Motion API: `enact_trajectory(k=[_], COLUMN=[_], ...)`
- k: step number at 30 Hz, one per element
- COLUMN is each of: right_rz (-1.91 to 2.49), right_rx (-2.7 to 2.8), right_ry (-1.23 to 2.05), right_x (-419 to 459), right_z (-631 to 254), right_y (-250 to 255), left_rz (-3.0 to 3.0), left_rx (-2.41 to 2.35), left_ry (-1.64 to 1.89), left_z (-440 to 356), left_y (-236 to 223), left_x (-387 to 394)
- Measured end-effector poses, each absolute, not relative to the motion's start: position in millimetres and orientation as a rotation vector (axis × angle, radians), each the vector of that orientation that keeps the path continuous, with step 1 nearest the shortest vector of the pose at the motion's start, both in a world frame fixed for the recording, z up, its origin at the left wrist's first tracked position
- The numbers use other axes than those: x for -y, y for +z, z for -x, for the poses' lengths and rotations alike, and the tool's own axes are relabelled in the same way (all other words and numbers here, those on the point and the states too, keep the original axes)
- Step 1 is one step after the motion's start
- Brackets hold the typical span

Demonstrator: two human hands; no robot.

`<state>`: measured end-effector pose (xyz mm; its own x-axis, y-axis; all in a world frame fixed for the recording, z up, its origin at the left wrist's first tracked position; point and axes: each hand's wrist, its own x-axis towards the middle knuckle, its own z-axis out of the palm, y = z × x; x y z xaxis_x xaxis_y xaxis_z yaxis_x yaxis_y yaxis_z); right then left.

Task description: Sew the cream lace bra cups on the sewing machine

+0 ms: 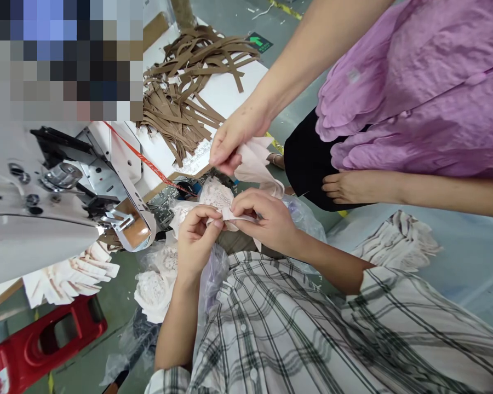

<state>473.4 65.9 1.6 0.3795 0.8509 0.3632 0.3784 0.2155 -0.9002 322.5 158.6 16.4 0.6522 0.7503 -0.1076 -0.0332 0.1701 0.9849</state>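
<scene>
We pinch white cloth in our left hand and right hand, below a co-worker's hand.

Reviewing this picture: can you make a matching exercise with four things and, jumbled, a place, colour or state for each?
1. Left hand
2. Brown strips
3. Stool
4. Co-worker's top

A. Purple
B. Pinching pale cloth
C. Red
D. Heaped on a white table

Pairs: 1-B, 2-D, 3-C, 4-A
</scene>
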Motion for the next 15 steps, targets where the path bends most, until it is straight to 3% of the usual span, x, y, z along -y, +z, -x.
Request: enact_trajectory(k=[11, 15], right_rz=[1.441, 1.402], right_rx=[1.214, 1.295], right_ry=[0.559, 0.542], right_x=[-62.1, -62.2], right_z=[-477.1, -480.0], right_y=[2.8, 2.4], left_rz=[-1.253, -1.154], left_rx=[-0.729, -0.81], left_ry=[0.576, 0.402], left_z=[-323.3, -326.8], left_y=[15.6, 21.6], left_x=[-157.3, -160.8])
